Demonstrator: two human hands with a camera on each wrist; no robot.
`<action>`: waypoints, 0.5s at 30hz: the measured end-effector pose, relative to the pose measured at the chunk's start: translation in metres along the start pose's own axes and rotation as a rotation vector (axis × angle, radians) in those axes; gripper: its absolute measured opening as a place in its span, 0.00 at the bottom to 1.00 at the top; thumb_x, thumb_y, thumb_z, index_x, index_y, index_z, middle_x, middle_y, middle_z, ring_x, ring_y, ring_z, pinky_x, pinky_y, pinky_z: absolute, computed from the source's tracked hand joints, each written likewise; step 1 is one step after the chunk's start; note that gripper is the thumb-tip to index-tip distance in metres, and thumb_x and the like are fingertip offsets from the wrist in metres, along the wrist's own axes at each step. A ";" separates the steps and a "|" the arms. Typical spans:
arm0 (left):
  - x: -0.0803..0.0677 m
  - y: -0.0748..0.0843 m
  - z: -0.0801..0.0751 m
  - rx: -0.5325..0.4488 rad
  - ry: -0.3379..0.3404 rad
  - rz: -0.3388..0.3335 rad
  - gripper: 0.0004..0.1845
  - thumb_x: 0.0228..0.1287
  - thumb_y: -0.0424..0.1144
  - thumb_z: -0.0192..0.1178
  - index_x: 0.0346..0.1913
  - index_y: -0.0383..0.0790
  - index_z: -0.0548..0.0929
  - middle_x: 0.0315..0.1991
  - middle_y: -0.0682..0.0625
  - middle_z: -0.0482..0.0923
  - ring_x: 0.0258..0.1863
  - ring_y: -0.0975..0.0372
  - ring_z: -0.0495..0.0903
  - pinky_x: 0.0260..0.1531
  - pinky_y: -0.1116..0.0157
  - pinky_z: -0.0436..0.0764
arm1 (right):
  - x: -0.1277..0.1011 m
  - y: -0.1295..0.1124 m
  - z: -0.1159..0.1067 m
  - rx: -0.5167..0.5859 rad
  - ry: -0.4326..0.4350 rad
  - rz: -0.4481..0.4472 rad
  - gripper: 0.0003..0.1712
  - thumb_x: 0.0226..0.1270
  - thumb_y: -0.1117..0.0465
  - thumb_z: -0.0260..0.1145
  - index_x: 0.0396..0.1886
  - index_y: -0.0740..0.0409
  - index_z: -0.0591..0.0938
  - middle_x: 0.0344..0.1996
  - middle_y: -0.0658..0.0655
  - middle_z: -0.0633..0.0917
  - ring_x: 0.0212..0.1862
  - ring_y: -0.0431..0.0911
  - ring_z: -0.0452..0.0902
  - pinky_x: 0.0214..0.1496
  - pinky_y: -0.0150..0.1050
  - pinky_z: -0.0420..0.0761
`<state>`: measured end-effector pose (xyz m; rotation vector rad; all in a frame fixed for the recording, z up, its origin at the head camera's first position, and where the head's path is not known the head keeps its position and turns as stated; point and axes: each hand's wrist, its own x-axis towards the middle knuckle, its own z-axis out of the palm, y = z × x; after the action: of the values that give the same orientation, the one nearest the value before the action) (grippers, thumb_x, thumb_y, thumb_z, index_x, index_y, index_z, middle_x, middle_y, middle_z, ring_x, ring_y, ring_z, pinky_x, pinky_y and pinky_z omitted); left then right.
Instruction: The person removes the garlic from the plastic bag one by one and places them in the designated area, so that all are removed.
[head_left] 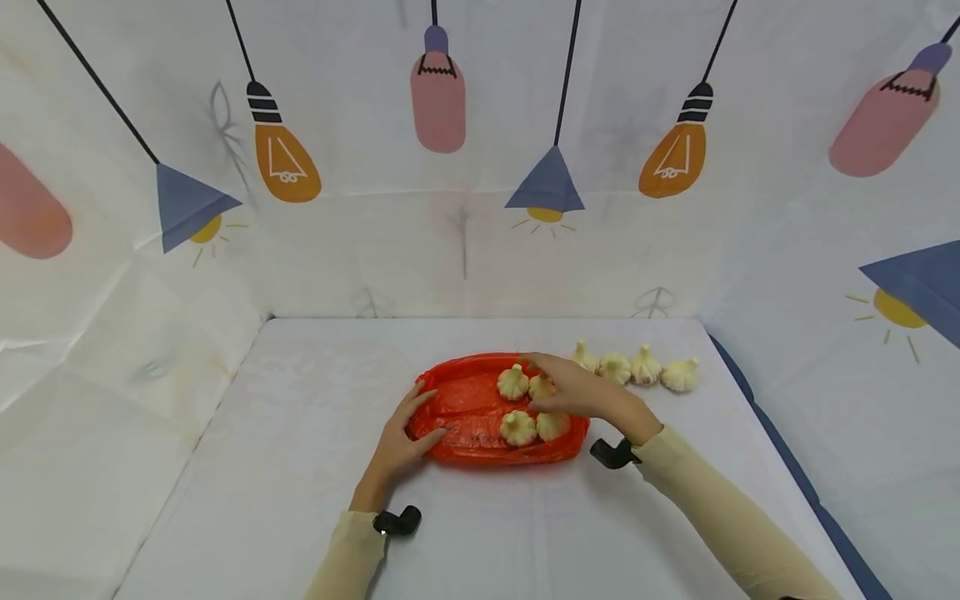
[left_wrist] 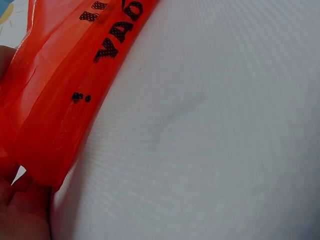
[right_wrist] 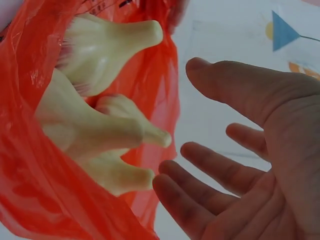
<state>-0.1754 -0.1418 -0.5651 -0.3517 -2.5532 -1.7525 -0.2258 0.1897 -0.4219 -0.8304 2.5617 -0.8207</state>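
Note:
A red plastic bag point(head_left: 465, 408) lies flat on the white table point(head_left: 300, 467), with several garlic bulbs point(head_left: 513, 382) lying on it at its right half. My left hand point(head_left: 405, 437) rests on the bag's left edge with its fingers stretched out. The left wrist view shows the bag's point(left_wrist: 60, 100) printed edge close up and a bit of that hand point(left_wrist: 20, 210). My right hand point(head_left: 577, 390) hovers over the bag's right side, next to one bulb. In the right wrist view this hand point(right_wrist: 235, 170) is open and holds nothing, beside the bulbs point(right_wrist: 95, 125) in the bag point(right_wrist: 30, 200).
Several more garlic bulbs point(head_left: 645, 367) lie in a row on the table behind and to the right of the bag. Cloth walls printed with lamps point(head_left: 547, 183) close in the table at the back and both sides.

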 end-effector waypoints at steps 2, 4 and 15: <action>-0.002 0.000 -0.001 -0.007 0.005 0.000 0.37 0.61 0.46 0.73 0.73 0.47 0.74 0.83 0.50 0.55 0.82 0.47 0.52 0.78 0.37 0.53 | 0.006 -0.001 0.004 0.002 -0.043 -0.006 0.40 0.68 0.59 0.72 0.76 0.62 0.67 0.67 0.65 0.78 0.67 0.60 0.75 0.65 0.57 0.79; -0.002 0.000 -0.002 -0.009 0.008 0.007 0.37 0.61 0.45 0.73 0.73 0.46 0.74 0.82 0.49 0.55 0.82 0.46 0.52 0.77 0.37 0.53 | 0.011 -0.001 0.007 -0.012 -0.080 -0.013 0.38 0.68 0.58 0.73 0.74 0.61 0.69 0.65 0.64 0.79 0.64 0.60 0.77 0.63 0.55 0.81; 0.000 -0.001 -0.001 -0.005 0.006 0.006 0.37 0.61 0.45 0.73 0.74 0.46 0.74 0.83 0.50 0.55 0.83 0.48 0.51 0.78 0.38 0.52 | 0.021 0.003 0.025 -0.046 -0.187 0.034 0.33 0.62 0.66 0.76 0.66 0.56 0.77 0.62 0.58 0.82 0.63 0.52 0.78 0.63 0.48 0.83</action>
<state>-0.1754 -0.1431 -0.5657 -0.3538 -2.5418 -1.7550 -0.2324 0.1685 -0.4460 -0.8330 2.4308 -0.6437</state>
